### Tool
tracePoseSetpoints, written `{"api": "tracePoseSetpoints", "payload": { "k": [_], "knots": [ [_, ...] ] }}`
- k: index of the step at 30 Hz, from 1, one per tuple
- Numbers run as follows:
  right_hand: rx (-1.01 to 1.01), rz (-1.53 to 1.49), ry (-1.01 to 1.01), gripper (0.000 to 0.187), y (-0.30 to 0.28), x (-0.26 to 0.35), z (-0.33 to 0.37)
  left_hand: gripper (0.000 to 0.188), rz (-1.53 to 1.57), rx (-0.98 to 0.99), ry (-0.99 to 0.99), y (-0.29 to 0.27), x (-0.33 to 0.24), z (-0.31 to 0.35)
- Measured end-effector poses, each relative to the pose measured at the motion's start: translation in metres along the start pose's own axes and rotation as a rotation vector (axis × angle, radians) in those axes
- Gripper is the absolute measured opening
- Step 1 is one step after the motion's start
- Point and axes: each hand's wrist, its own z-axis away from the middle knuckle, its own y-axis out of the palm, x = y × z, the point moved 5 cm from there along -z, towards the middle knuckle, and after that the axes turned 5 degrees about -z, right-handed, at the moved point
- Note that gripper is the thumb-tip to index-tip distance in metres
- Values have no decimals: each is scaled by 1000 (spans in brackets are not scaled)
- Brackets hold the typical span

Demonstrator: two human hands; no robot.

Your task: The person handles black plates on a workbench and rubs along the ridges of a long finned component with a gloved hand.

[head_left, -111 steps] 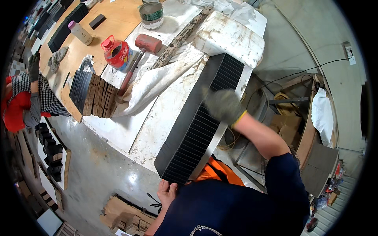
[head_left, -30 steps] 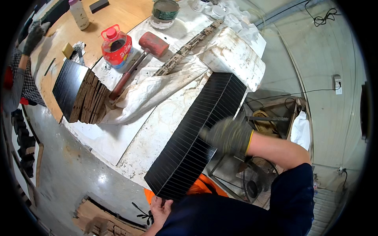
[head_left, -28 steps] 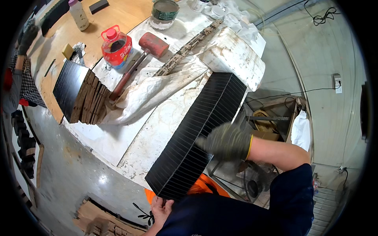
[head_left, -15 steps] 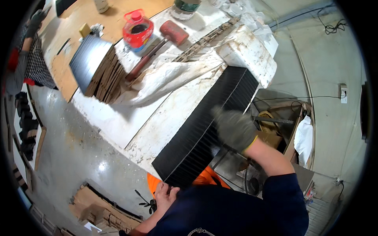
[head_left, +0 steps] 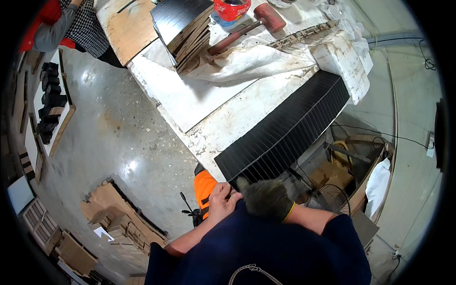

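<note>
A long row of thin black boards (head_left: 285,128), packed face to face, lies along the near edge of the white, stained worktable (head_left: 209,137). My bare left hand (head_left: 223,202) is at the row's near end, close to my body, fingers curled in at the corner; what they pinch is hidden. Beside it, my right hand (head_left: 267,199) wears a dark glove with a yellow cuff. Its thumb points toward the near boards and its other fingers are out of sight, so its grip does not show.
A red mallet (head_left: 270,18) and a stack of dark-faced boards (head_left: 183,23) lie beyond a crumpled white cloth (head_left: 251,62). A stained white block (head_left: 339,59) stands at the row's far end. Right of the table are a fan (head_left: 332,197) and cardboard (head_left: 335,175). Another person's sleeve (head_left: 52,33) shows upper left.
My right hand has come back from the middle of the row to its near end, beside my left hand. The left hand stays at the corner. The whole view has shifted.
</note>
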Motion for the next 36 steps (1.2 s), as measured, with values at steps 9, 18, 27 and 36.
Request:
{"api": "tracePoseSetpoints", "payload": {
  "k": [9,18,27,36],
  "knots": [
    [-147,-97,-400,59,35,16,22,29,-12,-62,120,4,15,4],
    [-185,-95,-327,43,46,-19,25,23,-36,-29,46,1,7,1],
    [-302,89,-116,31,21,-43,23,24,-53,-14,-10,4,11,2],
    [-308,-91,-7,33,23,-57,23,23,-152,5,43,-1,8,5]
  ]
}}
